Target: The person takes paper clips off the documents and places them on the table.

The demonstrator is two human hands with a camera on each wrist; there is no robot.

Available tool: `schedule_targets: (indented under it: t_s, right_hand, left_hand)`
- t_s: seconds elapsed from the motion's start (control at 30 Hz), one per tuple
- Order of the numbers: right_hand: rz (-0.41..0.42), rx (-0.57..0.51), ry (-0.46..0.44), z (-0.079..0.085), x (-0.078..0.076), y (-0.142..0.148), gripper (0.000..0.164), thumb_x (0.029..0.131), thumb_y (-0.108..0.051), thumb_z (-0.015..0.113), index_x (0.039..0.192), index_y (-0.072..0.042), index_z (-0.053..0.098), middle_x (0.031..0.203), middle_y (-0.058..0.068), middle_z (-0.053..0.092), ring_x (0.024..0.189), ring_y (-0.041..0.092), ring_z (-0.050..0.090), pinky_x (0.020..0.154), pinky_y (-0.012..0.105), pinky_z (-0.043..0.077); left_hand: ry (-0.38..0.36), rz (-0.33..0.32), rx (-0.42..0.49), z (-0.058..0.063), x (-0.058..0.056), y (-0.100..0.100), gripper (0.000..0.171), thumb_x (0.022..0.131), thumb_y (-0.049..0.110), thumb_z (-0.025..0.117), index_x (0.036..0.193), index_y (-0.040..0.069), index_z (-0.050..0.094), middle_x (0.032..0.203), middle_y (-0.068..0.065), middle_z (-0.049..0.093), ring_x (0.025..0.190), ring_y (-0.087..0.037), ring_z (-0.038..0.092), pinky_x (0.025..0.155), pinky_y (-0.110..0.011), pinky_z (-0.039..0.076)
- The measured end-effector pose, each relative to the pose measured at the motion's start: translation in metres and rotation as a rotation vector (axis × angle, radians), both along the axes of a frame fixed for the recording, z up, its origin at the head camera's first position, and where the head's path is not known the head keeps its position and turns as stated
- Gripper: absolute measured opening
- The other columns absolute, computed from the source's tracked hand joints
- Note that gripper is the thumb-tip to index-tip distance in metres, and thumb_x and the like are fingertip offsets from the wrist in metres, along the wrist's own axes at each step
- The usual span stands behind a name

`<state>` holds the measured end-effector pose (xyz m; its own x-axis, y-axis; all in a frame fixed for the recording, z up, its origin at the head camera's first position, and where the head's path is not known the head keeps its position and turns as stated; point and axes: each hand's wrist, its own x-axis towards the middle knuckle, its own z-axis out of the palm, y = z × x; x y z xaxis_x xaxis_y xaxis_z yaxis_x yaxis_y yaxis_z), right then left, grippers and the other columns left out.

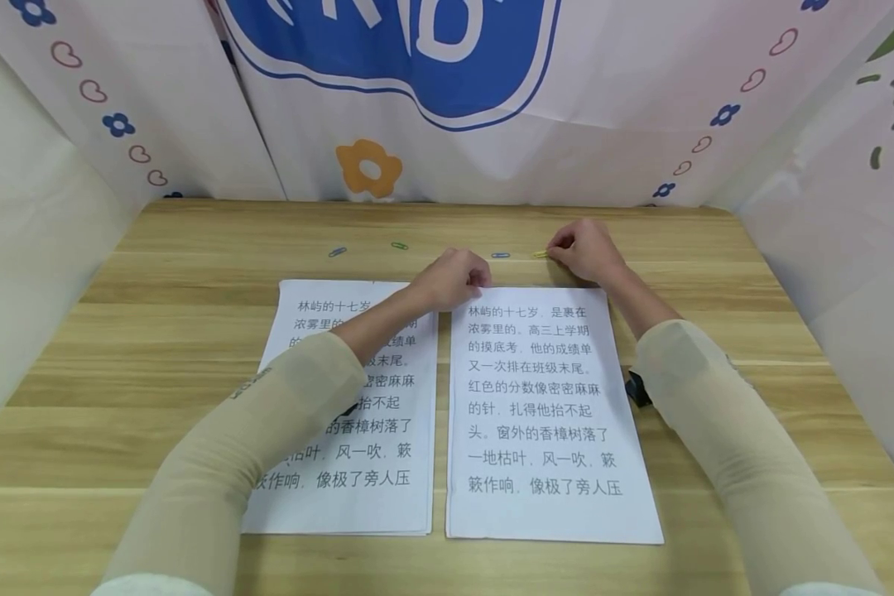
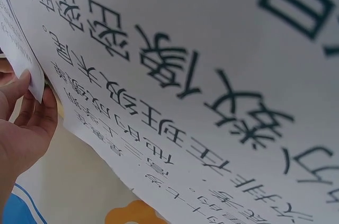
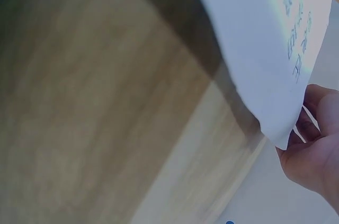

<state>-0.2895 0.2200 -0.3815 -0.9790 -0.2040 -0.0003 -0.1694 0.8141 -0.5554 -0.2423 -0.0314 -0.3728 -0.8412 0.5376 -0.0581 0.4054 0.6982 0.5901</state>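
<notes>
Two stacks of printed paper lie side by side: a left stack [image 1: 372,497] and a right stack [image 1: 536,513]. My left hand [image 1: 454,280] pinches the top left corner of the right stack, its thumb on the printed face in the left wrist view. Beyond the right stack's top edge, my right hand [image 1: 587,250] has thumb and forefinger on one end of a yellow paper clip [image 1: 539,254]. In the right wrist view the paper corner overlaps my right hand's fingers, and the clip is hidden there. My left forearm covers part of the left stack.
Along the far part of the wooden table [image 1: 119,331] lie a blue paper clip [image 1: 500,255], a green paper clip [image 1: 400,245] and another blue paper clip [image 1: 338,252]. A white printed cloth [image 1: 603,157] hangs behind the table's back edge.
</notes>
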Motion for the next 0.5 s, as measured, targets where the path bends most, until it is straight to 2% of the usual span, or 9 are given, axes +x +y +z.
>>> schedule_targets:
  t_s: [0.2,0.5]
  right_hand:
    - [-0.014,0.003,-0.017,-0.0013,-0.0011,-0.0017,0.016,0.100,-0.007,0.066,0.106,0.004,0.076,0.106,0.021,0.073,0.099,0.031,0.061,0.091,0.044,0.048]
    - [-0.026,-0.005,-0.023,-0.0017,0.0000,-0.0023,0.016,0.099,-0.006,0.066,0.107,0.004,0.076,0.107,0.022,0.072,0.099,0.032,0.060,0.090,0.044,0.049]
  left_hand:
    - [0.000,-0.001,0.000,-0.0006,0.0002,0.0007,0.012,0.096,-0.006,0.067,0.099,0.003,0.075,0.096,-0.011,0.069,0.091,-0.022,0.059,0.083,-0.029,0.050]
    - [0.003,-0.004,-0.001,0.0000,0.0005,0.0007,0.012,0.096,-0.006,0.066,0.099,0.002,0.075,0.096,-0.011,0.069,0.090,-0.022,0.059,0.083,-0.030,0.050]
